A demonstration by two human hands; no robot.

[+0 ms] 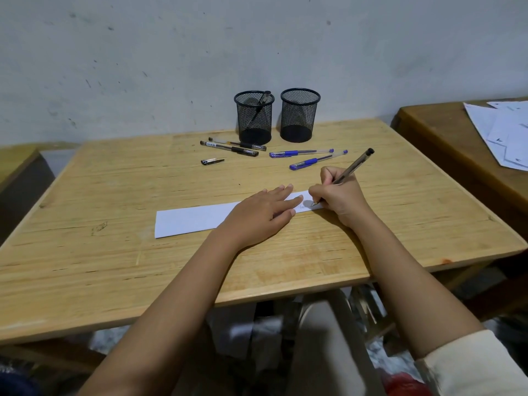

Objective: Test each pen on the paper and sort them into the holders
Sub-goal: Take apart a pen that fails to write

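Observation:
My right hand (338, 195) grips a black pen (355, 165) with its tip on the right end of a white paper strip (191, 220), where small scribbles show. My left hand (263, 212) lies flat on the strip, fingers spread, pinning it down. Two black mesh holders stand at the back: the left holder (254, 117) has one black pen (261, 102) inside, the right holder (299, 115) looks empty. Two black pens (228, 148) lie in front of the left holder, with a loose pen cap (212, 161) nearer me. Two blue pens (310, 157) lie in front of the right holder.
The wooden table (114, 267) backs onto a marked grey wall. A second wooden table (445, 138) at the right carries loose white sheets (505, 135). Another surface edge shows at the far left. Clutter lies on the floor below the table.

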